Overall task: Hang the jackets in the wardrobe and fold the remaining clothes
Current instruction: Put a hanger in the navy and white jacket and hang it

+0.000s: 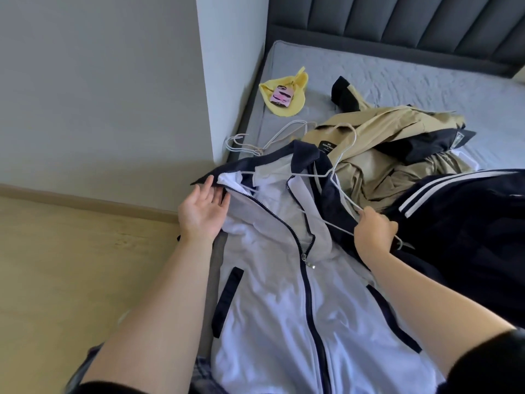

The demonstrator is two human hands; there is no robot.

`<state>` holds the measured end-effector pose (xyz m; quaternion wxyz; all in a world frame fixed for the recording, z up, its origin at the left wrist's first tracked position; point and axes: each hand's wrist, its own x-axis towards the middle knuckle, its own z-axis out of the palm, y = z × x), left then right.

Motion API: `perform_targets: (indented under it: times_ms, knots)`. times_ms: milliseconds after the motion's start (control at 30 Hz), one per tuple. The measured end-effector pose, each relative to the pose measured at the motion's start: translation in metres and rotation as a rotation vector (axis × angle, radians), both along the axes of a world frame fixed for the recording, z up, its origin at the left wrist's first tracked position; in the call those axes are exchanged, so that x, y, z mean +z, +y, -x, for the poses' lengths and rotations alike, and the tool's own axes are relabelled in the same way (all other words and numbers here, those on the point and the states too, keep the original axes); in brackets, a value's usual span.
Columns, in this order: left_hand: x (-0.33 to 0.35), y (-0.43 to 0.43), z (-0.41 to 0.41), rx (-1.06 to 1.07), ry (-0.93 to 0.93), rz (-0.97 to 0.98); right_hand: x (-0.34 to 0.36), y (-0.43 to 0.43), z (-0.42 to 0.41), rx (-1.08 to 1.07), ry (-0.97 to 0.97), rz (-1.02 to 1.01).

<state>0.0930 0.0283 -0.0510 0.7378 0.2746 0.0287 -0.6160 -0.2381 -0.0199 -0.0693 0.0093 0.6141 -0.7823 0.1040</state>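
A white zip jacket with navy trim lies face up along the near edge of the bed. A white wire hanger sits partly inside its collar. My right hand grips the hanger's right arm at the jacket's right shoulder. My left hand lies palm up with straight fingers touching the jacket's left shoulder by the navy collar. A beige and navy jacket is heaped behind it. A navy garment with white stripes lies to the right.
Two spare white hangers lie near the bed's left edge. A yellow cloth with a pink phone on it sits farther back. The grey mattress meets a padded headboard. A white wall corner and wooden floor are left.
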Motion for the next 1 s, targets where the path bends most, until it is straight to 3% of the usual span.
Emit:
perform_targets:
  times_ms: [200, 333, 433, 633, 733, 800, 833, 900, 967, 1000]
  knots:
    - [0.026, 0.013, 0.012, -0.114, -0.065, 0.120, 0.003, 0.002, -0.022, 0.191, 0.003, 0.052]
    - [0.041, 0.022, 0.022, -0.224, -0.049, 0.306, 0.022, -0.005, -0.033, 0.325, 0.045, 0.116]
    - [0.052, 0.029, 0.025, -0.312, -0.051, 0.366, 0.033, -0.005, -0.040, 0.368, 0.004, 0.063]
    - [0.053, 0.059, 0.058, -0.426, 0.067, 0.170, 0.052, 0.001, -0.085, 0.327, -0.235, -0.104]
    - [0.061, 0.070, 0.063, -0.385, -0.038, 0.020, 0.053, 0.012, -0.104, 0.392, -0.326, -0.155]
    - [0.065, 0.075, 0.055, -0.312, -0.320, -0.200, 0.054, 0.018, -0.110, 0.403, -0.317, -0.093]
    - [0.065, 0.079, 0.046, -0.245, -0.556, -0.338, 0.055, 0.020, -0.110, 0.390, -0.316, -0.034]
    - [0.062, 0.088, 0.024, 0.037, -1.222, -0.601, 0.059, 0.025, -0.109, 0.395, -0.326, 0.097]
    - [0.063, 0.096, 0.008, 0.400, -1.827, -0.542, 0.067, 0.030, -0.107, 0.460, -0.313, 0.196]
    - [0.062, 0.096, 0.005, 0.441, -2.011, -0.468, 0.072, 0.033, -0.108, 0.512, -0.300, 0.236]
